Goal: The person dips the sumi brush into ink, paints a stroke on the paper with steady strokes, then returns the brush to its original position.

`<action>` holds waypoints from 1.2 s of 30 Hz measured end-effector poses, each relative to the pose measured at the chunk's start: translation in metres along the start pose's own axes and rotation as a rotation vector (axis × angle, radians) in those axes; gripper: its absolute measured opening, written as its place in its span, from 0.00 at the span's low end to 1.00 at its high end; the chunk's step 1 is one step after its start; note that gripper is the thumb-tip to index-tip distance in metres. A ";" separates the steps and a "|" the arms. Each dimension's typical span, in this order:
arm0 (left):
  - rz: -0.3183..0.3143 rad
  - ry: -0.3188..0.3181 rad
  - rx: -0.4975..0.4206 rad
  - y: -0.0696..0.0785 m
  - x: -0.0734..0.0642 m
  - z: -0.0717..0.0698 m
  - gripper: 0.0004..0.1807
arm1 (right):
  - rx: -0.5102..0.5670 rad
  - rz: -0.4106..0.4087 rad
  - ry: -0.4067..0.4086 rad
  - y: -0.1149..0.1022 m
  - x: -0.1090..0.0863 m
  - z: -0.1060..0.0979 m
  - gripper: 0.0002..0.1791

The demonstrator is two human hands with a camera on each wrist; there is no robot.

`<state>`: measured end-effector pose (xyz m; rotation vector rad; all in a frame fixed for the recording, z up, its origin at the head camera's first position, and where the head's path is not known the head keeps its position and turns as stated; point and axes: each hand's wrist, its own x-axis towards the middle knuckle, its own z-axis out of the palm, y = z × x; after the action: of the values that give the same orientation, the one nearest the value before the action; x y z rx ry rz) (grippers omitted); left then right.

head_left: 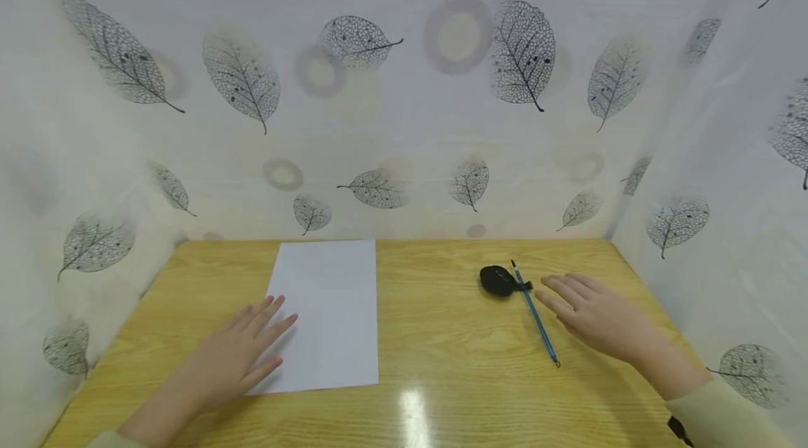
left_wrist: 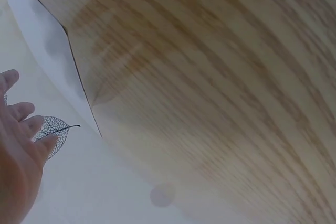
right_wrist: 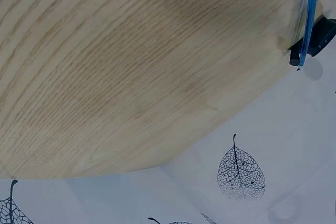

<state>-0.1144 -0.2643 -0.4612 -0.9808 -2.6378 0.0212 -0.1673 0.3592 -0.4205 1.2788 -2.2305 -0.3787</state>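
Paper by left grip — blue brush by right grip — both loosely extended, empty.

Spread fingers at left, leaf-printed backdrop behind, white paper beside bare wood-grain tabletop

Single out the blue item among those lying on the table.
The slim brush, crossing the narrow end of the rounded object; that object is black, and the paper is white.

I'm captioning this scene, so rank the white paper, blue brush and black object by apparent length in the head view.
Largest to smallest:
1. White paper
2. Blue brush
3. Black object
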 end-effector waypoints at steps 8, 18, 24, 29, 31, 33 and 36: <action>0.030 -0.056 -0.010 -0.002 -0.003 0.007 0.33 | 0.012 -0.049 -0.069 -0.006 0.000 0.004 0.25; 0.029 -0.065 -0.021 0.000 -0.004 0.010 0.34 | 0.017 -0.070 -0.048 -0.014 -0.002 0.016 0.29; 0.032 -0.042 -0.032 -0.002 -0.008 0.014 0.35 | 0.002 -0.087 -0.045 -0.015 -0.002 0.021 0.40; 0.024 -0.061 -0.038 -0.004 -0.012 0.019 0.36 | -0.014 -0.111 -0.066 -0.017 -0.003 0.024 0.23; 0.019 -0.073 -0.038 -0.004 -0.013 0.021 0.36 | -0.009 -0.118 -0.070 -0.017 -0.004 0.026 0.32; 0.016 -0.078 -0.036 -0.004 -0.014 0.021 0.36 | -0.010 -0.127 -0.060 -0.018 -0.004 0.029 0.31; 0.024 -0.067 -0.035 -0.005 -0.015 0.022 0.36 | -0.006 -0.133 -0.047 -0.018 -0.004 0.032 0.23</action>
<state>-0.1132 -0.2754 -0.4857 -1.0411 -2.6951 0.0135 -0.1714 0.3527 -0.4568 1.4337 -2.1867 -0.4699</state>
